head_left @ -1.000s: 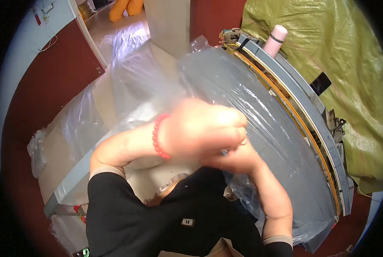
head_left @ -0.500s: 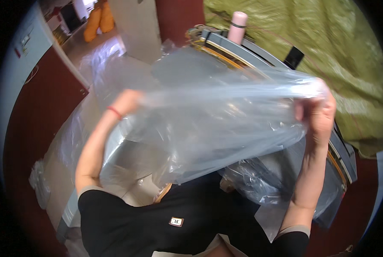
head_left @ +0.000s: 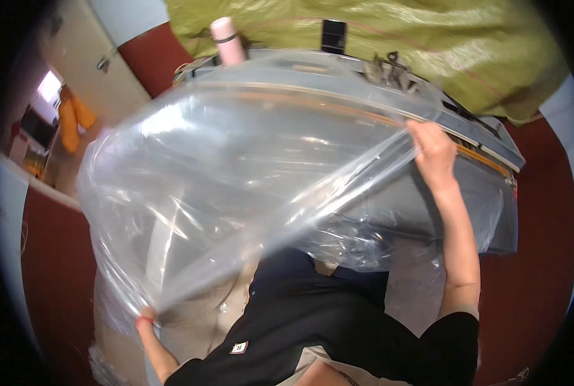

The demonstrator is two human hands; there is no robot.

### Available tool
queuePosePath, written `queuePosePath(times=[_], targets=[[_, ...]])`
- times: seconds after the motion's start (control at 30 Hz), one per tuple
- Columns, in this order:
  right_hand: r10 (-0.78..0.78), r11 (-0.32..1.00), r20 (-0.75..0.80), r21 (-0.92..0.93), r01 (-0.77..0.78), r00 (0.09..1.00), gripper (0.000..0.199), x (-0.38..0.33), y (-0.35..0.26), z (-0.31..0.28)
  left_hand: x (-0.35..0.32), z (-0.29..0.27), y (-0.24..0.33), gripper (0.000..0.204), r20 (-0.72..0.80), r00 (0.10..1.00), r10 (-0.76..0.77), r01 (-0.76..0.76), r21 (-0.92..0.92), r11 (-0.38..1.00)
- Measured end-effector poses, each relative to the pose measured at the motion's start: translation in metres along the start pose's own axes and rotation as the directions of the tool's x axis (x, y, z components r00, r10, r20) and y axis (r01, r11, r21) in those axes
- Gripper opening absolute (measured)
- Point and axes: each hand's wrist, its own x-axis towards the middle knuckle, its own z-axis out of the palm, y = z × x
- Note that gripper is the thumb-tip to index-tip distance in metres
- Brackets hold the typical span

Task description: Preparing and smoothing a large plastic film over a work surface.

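A large clear plastic bag (head_left: 190, 174) is stretched wide between my two hands. My right hand (head_left: 432, 151) is closed on one edge of it, above the grey machine's top surface. Low at the left, my left hand (head_left: 147, 316), with a red band at the wrist, grips another corner; its fingers are partly hidden by the film. The bag billows upward between them, and the long grey machine (head_left: 473, 199) with an orange strip shows through it. More crumpled clear film (head_left: 354, 241) lies on the machine's near side, in front of my body.
A pink bottle (head_left: 228, 42) and a black phone (head_left: 334, 36) are at the machine's far edge. Metal tools (head_left: 393, 67) stand right of them. Behind hangs a yellow-green woven sheet (head_left: 428, 38). A pale door (head_left: 97, 58) is at the far left, near orange cloth (head_left: 75, 119).
My left hand has swung down toward my body, and my right hand has shifted slightly left. The bag has spread and ballooned out. My view has turned to the right.
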Motion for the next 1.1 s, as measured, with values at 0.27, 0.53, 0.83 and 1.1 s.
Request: queuePosePath(times=[0.27, 0.53, 0.83, 1.1], targets=[[0.267, 0.929, 0.049, 0.251, -0.271, 0.962, 0.028, -0.066, 0.022, -0.026, 0.055, -0.137, 0.004, 0.019, -0.074, 0.946, 0.317, -0.322, -0.080, 0.943], [0.257, 0.913, -0.041, 0.337, -0.229, 0.966, 0.037, -0.087, 0.012, -0.059, -0.165, -0.476, 0.362, 0.059, -0.721, -0.134, 0.680, -0.965, -0.062, -0.255], [0.251, 0.941, 0.038, 0.224, -0.253, 0.967, 0.030, -0.124, 0.010, -0.089, -0.230, -0.466, 0.623, 0.051, -0.549, -0.125, 0.827, -0.743, -0.500, -0.444], [0.343, 0.777, 0.374, 0.403, -0.484, 0.862, 0.061, -0.134, 0.044, -0.119, -0.275, -0.484, 0.592, 0.019, -0.621, -0.133, 0.772, -0.250, -0.733, -0.633]])
